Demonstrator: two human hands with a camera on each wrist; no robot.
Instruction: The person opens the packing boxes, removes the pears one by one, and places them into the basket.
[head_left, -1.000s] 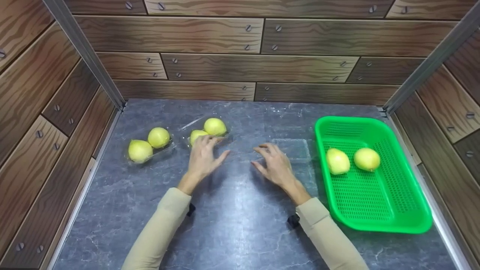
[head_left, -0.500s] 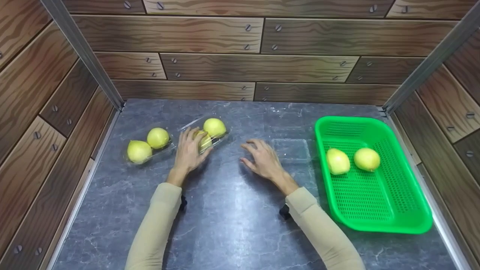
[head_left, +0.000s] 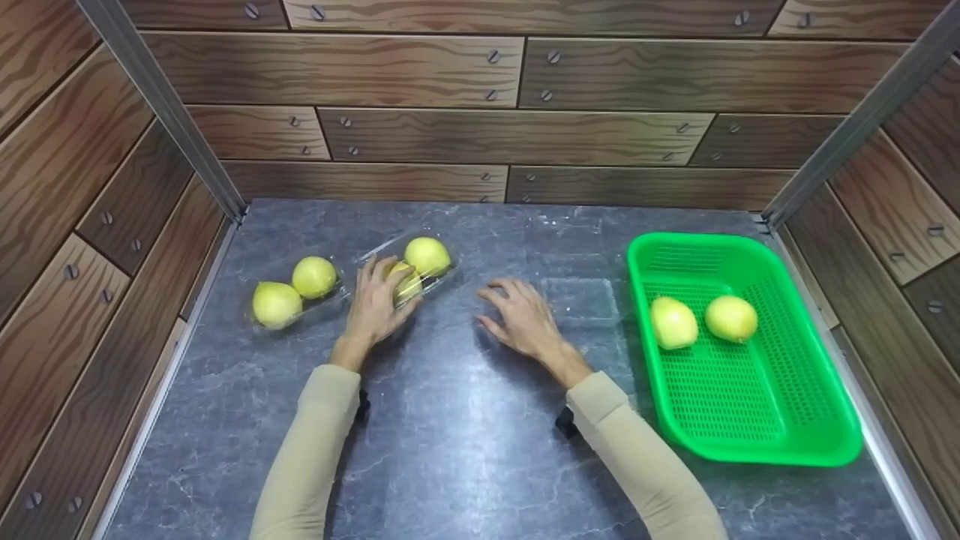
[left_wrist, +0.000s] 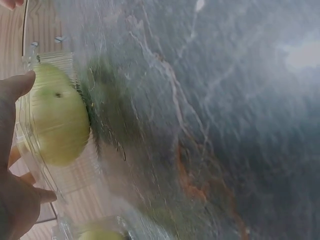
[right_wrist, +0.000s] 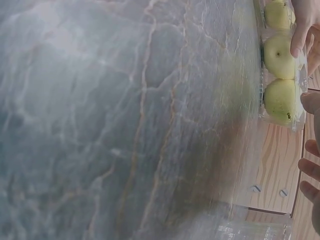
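Observation:
My left hand (head_left: 373,304) lies over the near left end of a clear plastic container (head_left: 441,280), thumb on its front side and fingers curved over the top. Inside sit two yellow-green pears (head_left: 427,256), the nearer one partly covered by the hand. In the left wrist view a finger and the thumb reach along the wall around a pear (left_wrist: 60,125). My right hand (head_left: 523,319) hovers right of this container, fingers loosely bent and apart, holding nothing. In the right wrist view its fingertips (right_wrist: 309,167) show at the edge, near the packed pears (right_wrist: 280,102).
Another clear container with two pears (head_left: 277,304) stands at the left. Right of centre lies an open clear plastic container (head_left: 581,298). A green basket (head_left: 757,450) at the right holds two pears (head_left: 731,319). Wood-patterned walls (head_left: 420,135) enclose the back and sides.
My left hand has moved left and settled on the middle container's near end. The right hand has shifted slightly left. Over the last half second both hands have barely moved.

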